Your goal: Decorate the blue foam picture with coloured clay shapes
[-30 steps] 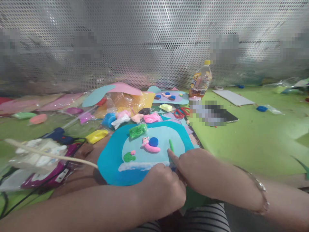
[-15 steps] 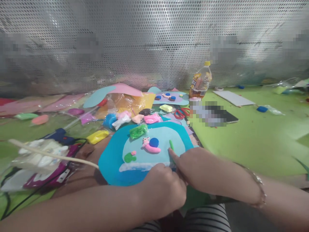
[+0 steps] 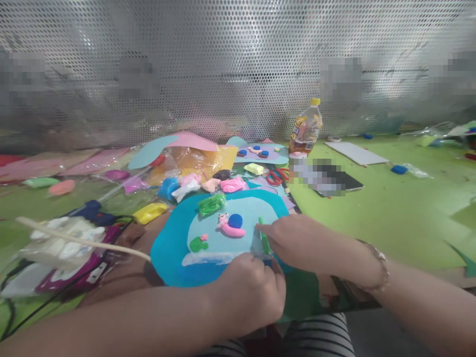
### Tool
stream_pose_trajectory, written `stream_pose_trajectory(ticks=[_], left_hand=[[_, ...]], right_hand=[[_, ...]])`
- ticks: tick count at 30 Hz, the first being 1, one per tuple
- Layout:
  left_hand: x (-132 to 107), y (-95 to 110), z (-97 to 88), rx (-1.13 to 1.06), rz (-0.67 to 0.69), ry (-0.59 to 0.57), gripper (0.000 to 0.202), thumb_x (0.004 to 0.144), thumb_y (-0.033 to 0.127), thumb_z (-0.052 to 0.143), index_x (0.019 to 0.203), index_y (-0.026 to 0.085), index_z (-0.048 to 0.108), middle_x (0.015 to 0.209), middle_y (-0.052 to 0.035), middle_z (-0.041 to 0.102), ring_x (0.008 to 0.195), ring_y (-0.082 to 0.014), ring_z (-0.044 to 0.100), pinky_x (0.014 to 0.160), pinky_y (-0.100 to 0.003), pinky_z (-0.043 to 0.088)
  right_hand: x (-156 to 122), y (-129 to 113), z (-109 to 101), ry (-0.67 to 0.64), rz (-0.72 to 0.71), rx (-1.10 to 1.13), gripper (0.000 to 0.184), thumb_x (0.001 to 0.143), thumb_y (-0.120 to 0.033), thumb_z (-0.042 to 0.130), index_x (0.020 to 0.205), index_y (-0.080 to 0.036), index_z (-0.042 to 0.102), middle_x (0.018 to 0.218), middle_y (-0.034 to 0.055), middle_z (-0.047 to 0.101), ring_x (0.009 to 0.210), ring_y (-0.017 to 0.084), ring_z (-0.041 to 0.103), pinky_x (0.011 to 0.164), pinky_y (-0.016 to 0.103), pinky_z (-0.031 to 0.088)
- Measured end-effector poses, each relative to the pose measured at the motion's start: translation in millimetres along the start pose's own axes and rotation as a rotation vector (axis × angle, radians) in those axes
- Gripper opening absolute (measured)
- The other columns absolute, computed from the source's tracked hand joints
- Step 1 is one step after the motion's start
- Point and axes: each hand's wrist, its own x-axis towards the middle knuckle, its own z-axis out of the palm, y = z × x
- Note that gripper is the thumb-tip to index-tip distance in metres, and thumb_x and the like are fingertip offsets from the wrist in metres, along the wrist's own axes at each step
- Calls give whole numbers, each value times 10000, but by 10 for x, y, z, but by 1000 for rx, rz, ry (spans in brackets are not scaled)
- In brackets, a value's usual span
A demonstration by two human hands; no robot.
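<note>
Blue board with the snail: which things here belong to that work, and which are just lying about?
In hand: blue board, pink snail, green clay strip under the right hand, left hand at its edge.
Lying about: bottle, red scissors, yellow clay lump.

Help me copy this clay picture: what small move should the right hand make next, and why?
Probably slide the right hand down the green clay strip, pressing it flat. Its fingertips touch the strip's upper end; the rest lies bare on the light blue felt, and the left hand sits curled at the near edge.
</note>
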Motion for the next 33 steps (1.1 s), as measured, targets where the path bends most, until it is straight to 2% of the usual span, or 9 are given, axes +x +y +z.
stream_pose_trajectory(ticks=[5, 9, 13, 16, 19, 24, 28, 31, 33], left_hand=[[0, -6, 16, -8, -98, -23, 367, 767, 124, 447, 1094, 19, 578, 578, -72, 553, 490, -201, 534, 406, -311, 413], [46, -18, 2, -80, -195, 10, 414, 819, 144, 380, 1206, 56, 500, 661, -61, 546, 557, -206, 532, 467, -337, 422], [83, -58, -24, -173, -284, -30, 514, 802, 177, 414, 1306, 76, 417, 1060, -160, 574, 907, -279, 554, 751, -451, 458], [78, -102, 11, -253, -299, -73, 565, 765, 169, 455, 1321, 84, 407, 1294, -178, 474, 1207, -324, 405, 983, -530, 317], [68, -141, 66, -328, -301, -172, 612, 742, 154, 485, 1345, 117, 389, 1370, -155, 428, 1291, -350, 316, 994, -548, 302], [99, -221, 22, -313, -328, -255, 587, 762, 47, 402, 1339, 147, 400, 1342, -144, 478, 1209, -327, 449, 952, -572, 349], [118, -425, -195, -300, -427, -147, 659, 734, -64, 300, 1360, 135, 352, 1346, -120, 485, 1141, -230, 529, 954, -462, 415], [101, -673, -362, -257, -553, 40, 715, 706, -97, 275, 1391, 107, 279, 1405, -112, 416, 1252, -177, 432, 1005, -358, 401], [86, -829, -432, -235, -575, 113, 680, 730, -86, 281, 1377, 122, 305, 1395, -94, 428, 1278, -170, 399, 1046, -360, 360]], right_hand=[[181, 215, -62, 55, 270, 171, 352, 889, -172, 320, 1077, -152, 617, 679, 44, 608, 553, 129, 470, 479, 255, 224], [259, 375, -48, 139, 316, 259, 336, 878, -187, 342, 1014, -142, 645, 721, 61, 627, 601, 134, 505, 533, 246, 291], [297, 489, -24, 260, 359, 352, 337, 853, -179, 373, 1026, -158, 660, 747, 49, 650, 626, 139, 534, 573, 239, 340], [317, 564, -19, 330, 392, 414, 330, 842, -179, 389, 988, -159, 684, 732, 41, 657, 624, 138, 546, 590, 237, 365], [333, 630, -11, 381, 411, 439, 326, 842, -197, 391, 952, -155, 695, 721, 43, 661, 617, 143, 550, 583, 240, 374], [350, 718, 8, 438, 453, 469, 313, 821, -194, 403, 914, -155, 699, 767, 45, 676, 637, 146, 560, 596, 239, 376], [350, 790, 7, 498, 491, 492, 314, 802, -180, 401, 901, -151, 698, 760, 42, 675, 670, 154, 563, 611, 241, 376], [351, 841, 16, 504, 486, 499, 303, 804, -170, 398, 896, -138, 685, 798, 58, 675, 707, 161, 565, 628, 245, 375], [355, 863, 32, 504, 524, 498, 319, 815, -167, 391, 990, -135, 656, 813, 66, 668, 702, 163, 562, 612, 246, 368]])
